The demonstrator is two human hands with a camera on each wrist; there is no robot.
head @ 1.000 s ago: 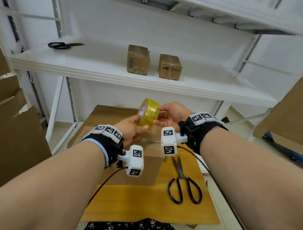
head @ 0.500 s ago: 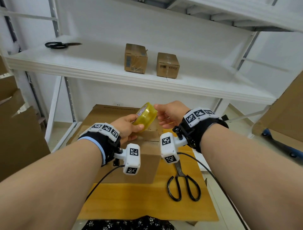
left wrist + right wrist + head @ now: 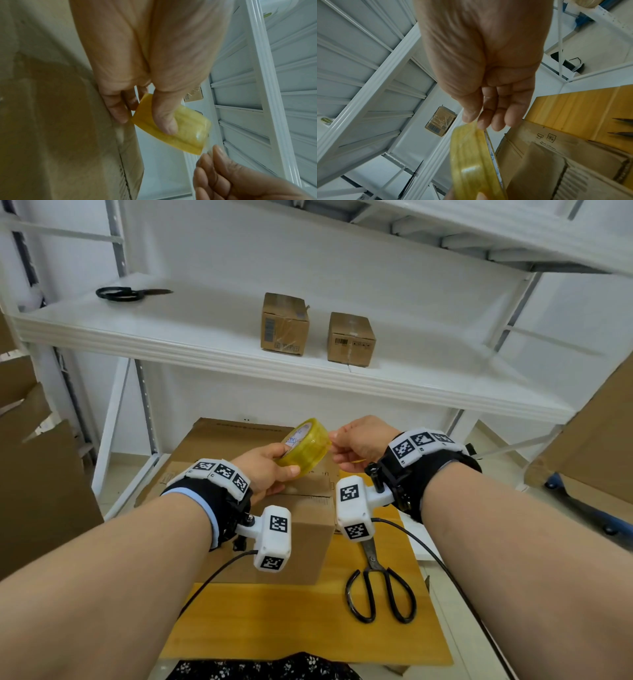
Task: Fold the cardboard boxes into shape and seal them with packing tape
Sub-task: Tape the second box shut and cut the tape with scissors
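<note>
One yellow translucent roll of packing tape [image 3: 305, 445] sits gripped in your left hand [image 3: 265, 470], thumb on its rim, just above the folded brown cardboard box [image 3: 308, 529] on the wooden worktop [image 3: 274, 618]. Your right hand [image 3: 359, 441] pinches at the roll's edge, seemingly on the loose tape end. You're starting the sealing step; next, draw a strip out and lay it along the box's top seam. Black scissors [image 3: 378, 590] lie beside the box.
</note>
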